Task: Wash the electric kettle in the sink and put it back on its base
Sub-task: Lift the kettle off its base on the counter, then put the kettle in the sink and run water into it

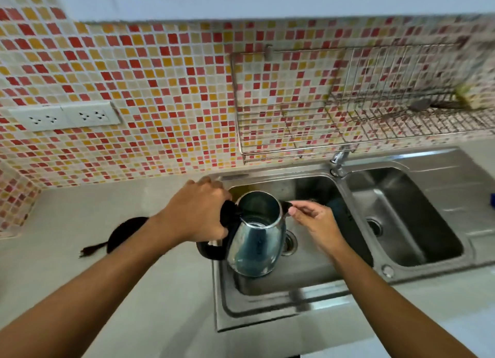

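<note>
The kettle (254, 240) hangs upright over the left basin of the sink (270, 315), its steel body just left of the drain (290, 243). Its mouth is open and faces up, and the inside shows.

The left hand (198, 213) is wrapped tight round the top of the kettle's black handle (211, 250) at the kettle's 9 o'clock, and carries it. The handle's lower loop shows below the hand.

The right hand (313, 218) is at the kettle's 3 o'clock. Its thumb and first finger are pinched narrow on a small black part at the rim, which looks like the spout or the lid's edge; I cannot tell which. The other fingers are curled loosely.

The base (126, 233), a black disc, lies on the counter (80, 274) at the kettle's 9 o'clock, well apart from it and partly hidden by the left forearm. Its cord's end trails off to its 8 o'clock.

The tap (338, 162) stands at the kettle's 1 o'clock, between the two basins. The right basin lies at 3 o'clock. A wire rack (348, 122) hangs on the tiled wall at 12 to 1 o'clock, and a double socket (67, 116) sits on the wall at 10 o'clock.
</note>
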A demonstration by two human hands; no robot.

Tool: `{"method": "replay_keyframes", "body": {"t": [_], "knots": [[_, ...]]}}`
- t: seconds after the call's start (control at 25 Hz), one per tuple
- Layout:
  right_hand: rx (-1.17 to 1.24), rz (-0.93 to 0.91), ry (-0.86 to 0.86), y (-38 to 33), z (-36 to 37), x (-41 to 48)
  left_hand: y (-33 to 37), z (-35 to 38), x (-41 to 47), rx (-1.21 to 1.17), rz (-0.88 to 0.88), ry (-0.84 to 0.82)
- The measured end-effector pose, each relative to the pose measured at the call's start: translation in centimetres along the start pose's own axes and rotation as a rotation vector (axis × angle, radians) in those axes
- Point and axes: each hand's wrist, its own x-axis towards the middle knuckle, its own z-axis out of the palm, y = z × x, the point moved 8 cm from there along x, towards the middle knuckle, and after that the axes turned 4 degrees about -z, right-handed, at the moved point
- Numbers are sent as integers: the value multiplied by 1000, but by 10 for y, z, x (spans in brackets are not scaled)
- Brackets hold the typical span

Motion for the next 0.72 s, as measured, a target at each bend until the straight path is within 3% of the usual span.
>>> {"method": "replay_keyframes", "body": {"t": [0.28, 0.44, 0.72], "knots": [[-124, 144, 105, 96, -124, 66, 87, 110, 100, -37, -126, -46], [-306, 122, 343, 108, -187, 125, 106, 169, 137, -29, -214, -79], [-565, 202, 416, 128, -225, 194, 115, 219, 174, -75, -315, -72]]}}
